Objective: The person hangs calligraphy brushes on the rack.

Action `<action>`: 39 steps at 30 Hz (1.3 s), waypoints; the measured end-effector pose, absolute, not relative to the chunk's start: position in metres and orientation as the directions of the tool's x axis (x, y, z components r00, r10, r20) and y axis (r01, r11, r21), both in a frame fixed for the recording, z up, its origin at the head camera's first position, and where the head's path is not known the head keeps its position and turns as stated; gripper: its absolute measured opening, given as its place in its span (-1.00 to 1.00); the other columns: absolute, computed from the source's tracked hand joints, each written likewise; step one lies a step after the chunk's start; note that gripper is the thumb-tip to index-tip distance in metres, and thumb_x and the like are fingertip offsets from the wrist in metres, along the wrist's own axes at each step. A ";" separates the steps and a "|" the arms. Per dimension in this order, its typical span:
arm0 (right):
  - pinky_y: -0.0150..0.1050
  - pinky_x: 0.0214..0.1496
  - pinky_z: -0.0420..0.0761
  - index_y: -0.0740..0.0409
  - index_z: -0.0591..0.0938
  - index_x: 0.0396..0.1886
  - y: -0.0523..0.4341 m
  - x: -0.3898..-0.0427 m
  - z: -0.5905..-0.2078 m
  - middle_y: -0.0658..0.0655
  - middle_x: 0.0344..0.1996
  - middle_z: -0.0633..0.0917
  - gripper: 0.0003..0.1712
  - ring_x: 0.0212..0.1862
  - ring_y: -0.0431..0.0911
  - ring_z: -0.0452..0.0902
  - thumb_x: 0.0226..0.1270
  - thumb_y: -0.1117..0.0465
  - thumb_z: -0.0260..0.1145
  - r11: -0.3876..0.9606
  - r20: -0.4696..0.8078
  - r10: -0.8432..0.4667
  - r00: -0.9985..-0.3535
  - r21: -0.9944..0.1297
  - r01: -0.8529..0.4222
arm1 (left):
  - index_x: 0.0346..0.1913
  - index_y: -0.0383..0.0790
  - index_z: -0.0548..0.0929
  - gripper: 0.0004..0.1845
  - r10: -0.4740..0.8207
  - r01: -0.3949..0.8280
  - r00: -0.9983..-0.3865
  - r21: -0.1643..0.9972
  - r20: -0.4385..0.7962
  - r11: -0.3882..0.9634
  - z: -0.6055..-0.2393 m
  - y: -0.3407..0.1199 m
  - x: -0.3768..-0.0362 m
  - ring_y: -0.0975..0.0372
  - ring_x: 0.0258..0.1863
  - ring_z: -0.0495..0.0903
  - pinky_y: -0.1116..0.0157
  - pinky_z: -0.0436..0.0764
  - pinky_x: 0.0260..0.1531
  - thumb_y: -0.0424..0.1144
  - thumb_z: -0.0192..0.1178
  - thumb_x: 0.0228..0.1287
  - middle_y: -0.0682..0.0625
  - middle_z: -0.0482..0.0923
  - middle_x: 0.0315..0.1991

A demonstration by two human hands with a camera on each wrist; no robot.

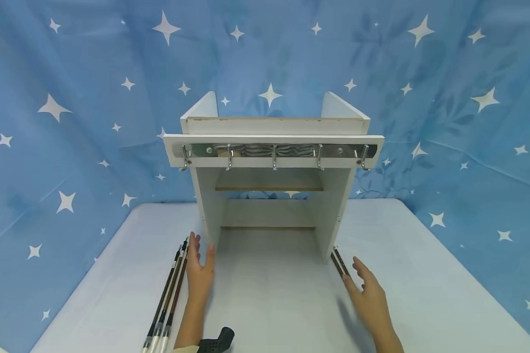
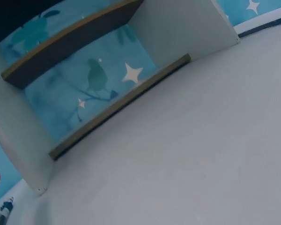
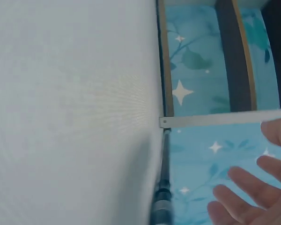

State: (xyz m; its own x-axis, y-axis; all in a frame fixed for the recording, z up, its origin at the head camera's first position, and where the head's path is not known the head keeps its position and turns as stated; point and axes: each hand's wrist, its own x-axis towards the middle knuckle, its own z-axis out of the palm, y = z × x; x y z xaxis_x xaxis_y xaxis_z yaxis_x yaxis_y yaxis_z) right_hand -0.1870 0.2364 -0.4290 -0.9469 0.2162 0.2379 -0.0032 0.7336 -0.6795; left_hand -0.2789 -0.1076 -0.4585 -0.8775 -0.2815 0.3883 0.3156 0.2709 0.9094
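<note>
A white shelf rack (image 1: 274,126) stands on the white table, a metal strip with several hooks (image 1: 274,157) along its upper front. My left hand (image 1: 200,274) is held near the rack's left side panel, fingers straight and thumb apart, holding nothing. Close to its outer side lie three long brushes (image 1: 171,289) with dark handles and whitish lower ends. My right hand (image 1: 371,299) is off the rack's right panel with its fingers spread and nothing in them; the right wrist view shows these fingers (image 3: 241,187) too. Partly hidden behind that hand are dark rods (image 1: 342,262).
The rack has an inner shelf (image 1: 269,180) and a low back board (image 1: 268,214). A blue cloth (image 1: 115,63) with white stars hangs behind the table (image 1: 269,299). A black strap (image 1: 216,343) is at the left wrist.
</note>
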 end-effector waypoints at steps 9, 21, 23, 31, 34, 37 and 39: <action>0.17 0.06 0.45 0.35 0.21 0.30 0.246 -0.192 -0.437 0.44 0.15 0.39 -0.38 0.16 0.33 0.32 0.36 0.12 0.08 0.748 0.200 0.241 -0.950 -0.661 0.051 | 0.43 -0.20 -0.10 -0.31 -0.301 0.302 -0.879 0.920 0.370 0.250 -0.449 -0.106 -0.273 -0.07 0.38 0.03 -0.08 0.11 0.30 -0.26 -0.01 0.36 -0.24 0.06 0.38; 0.24 0.08 0.39 0.37 0.25 0.27 0.251 -0.198 -0.446 0.50 0.16 0.34 -0.36 0.15 0.35 0.31 0.29 0.12 0.13 0.787 0.011 0.249 -0.968 -0.585 0.196 | 0.39 -0.33 0.03 -0.40 -0.223 0.338 -0.894 0.912 0.388 0.232 -0.452 -0.109 -0.277 -0.12 0.32 0.14 -0.07 0.26 0.21 -0.34 -0.04 0.36 -0.32 0.13 0.33; 0.21 0.05 0.43 0.40 0.26 0.25 0.252 -0.198 -0.448 0.52 0.12 0.36 -0.36 0.12 0.36 0.34 0.27 0.14 0.16 0.797 0.013 0.243 -0.970 -0.572 0.192 | 0.39 -0.31 0.05 -0.41 -0.210 0.343 -0.895 0.909 0.393 0.238 -0.461 -0.110 -0.283 -0.10 0.33 0.14 -0.05 0.28 0.21 -0.32 -0.03 0.36 -0.29 0.12 0.34; 0.14 -0.02 0.49 0.46 0.37 0.15 0.254 -0.201 -0.454 0.49 -0.01 0.47 -0.42 0.01 0.32 0.43 0.21 0.19 0.21 0.820 0.033 0.232 -0.972 -0.544 0.177 | 0.40 -0.16 0.09 -0.41 -0.195 0.358 -0.889 0.896 0.413 0.264 -0.477 -0.112 -0.292 -0.01 0.35 0.15 0.05 0.27 0.26 -0.21 -0.01 0.36 -0.18 0.12 0.37; 0.08 -0.09 0.54 0.49 0.39 0.12 0.254 -0.201 -0.454 0.46 -0.10 0.53 -0.43 -0.10 0.25 0.49 0.18 0.22 0.23 0.829 0.041 0.230 -0.972 -0.532 0.174 | 0.39 -0.19 0.10 -0.41 -0.199 0.364 -0.884 0.891 0.422 0.273 -0.477 -0.111 -0.291 -0.02 0.34 0.16 0.04 0.27 0.25 -0.23 0.00 0.35 -0.19 0.13 0.36; 0.00 -0.17 0.58 0.50 0.38 0.12 0.254 -0.200 -0.455 0.42 -0.16 0.55 -0.43 -0.18 0.15 0.53 0.16 0.26 0.25 0.829 0.031 0.232 -0.972 -0.528 0.181 | 0.39 -0.21 0.11 -0.41 -0.203 0.363 -0.883 0.889 0.424 0.278 -0.477 -0.111 -0.291 -0.04 0.33 0.17 0.03 0.28 0.25 -0.26 0.01 0.35 -0.22 0.14 0.35; -0.04 -0.21 0.59 0.51 0.37 0.12 0.254 -0.200 -0.455 0.41 -0.18 0.54 -0.43 -0.21 0.11 0.54 0.16 0.27 0.25 0.826 0.018 0.236 -0.972 -0.531 0.190 | 0.38 -0.23 0.11 -0.40 -0.202 0.362 -0.883 0.888 0.424 0.282 -0.476 -0.111 -0.291 -0.06 0.32 0.17 0.01 0.28 0.24 -0.29 0.02 0.34 -0.24 0.15 0.34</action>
